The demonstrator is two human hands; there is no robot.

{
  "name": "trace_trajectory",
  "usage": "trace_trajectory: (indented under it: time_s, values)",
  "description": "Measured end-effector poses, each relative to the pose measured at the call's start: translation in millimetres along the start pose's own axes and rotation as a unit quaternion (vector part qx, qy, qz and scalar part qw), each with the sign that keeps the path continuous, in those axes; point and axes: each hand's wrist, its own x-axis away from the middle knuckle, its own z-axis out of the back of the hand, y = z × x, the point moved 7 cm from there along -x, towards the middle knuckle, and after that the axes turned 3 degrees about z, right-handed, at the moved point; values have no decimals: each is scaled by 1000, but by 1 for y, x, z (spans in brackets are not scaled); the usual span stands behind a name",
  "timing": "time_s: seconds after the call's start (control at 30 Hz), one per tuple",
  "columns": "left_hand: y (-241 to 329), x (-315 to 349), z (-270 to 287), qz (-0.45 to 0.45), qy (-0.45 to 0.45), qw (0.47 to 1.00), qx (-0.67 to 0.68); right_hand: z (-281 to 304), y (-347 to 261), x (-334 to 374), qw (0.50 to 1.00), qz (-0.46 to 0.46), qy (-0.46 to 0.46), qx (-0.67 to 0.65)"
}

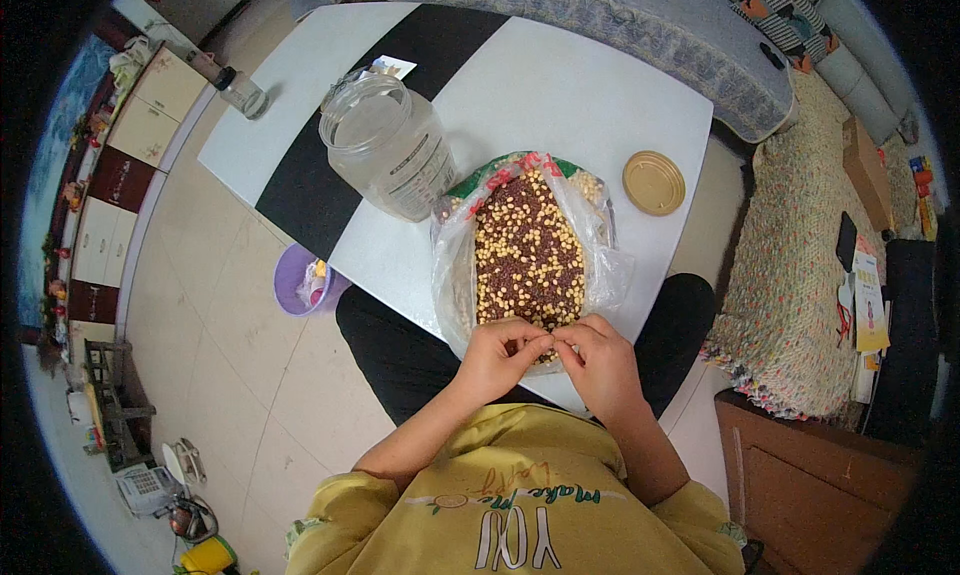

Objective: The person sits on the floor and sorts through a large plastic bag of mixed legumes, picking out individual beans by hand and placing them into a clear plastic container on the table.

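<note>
A clear plastic bag [455,275] lies wide open on the table in front of me, filled with dark red small beans mixed with yellow soybeans [530,245]. Over its near end, my left hand [508,353] and my right hand [597,360] meet, thumbs and forefingers pinched together. Whatever sits between the fingertips is too small to make out. Left of the bag stands a large clear plastic jar [390,145] without a lid, seemingly with nothing in it. A round gold lid [654,183] lies to the right of the bag.
The white table [590,85] has a black stripe [310,190]. A small glass bottle [243,93] stands at its far left, and a card [393,67] lies behind the jar. Below the left edge is a purple bin [293,280]. A grey sofa [640,25] borders the far side.
</note>
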Motion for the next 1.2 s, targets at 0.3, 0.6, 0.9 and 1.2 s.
trace_trajectory:
  time_s: [0.3,0.6,0.9,1.2]
  values:
    - [15,13,2,150,-56,947,277,24,-25,-3,996,-19,-23,-84]
    - [54,21,14,-11,8,985,172,38,-43,-2,995,-3,-8,-97]
    - [70,30,19,-43,18,990,135,49,-60,2,987,68,81,-119]
    - [86,34,20,-44,-18,981,189,59,-69,6,976,133,106,-135]
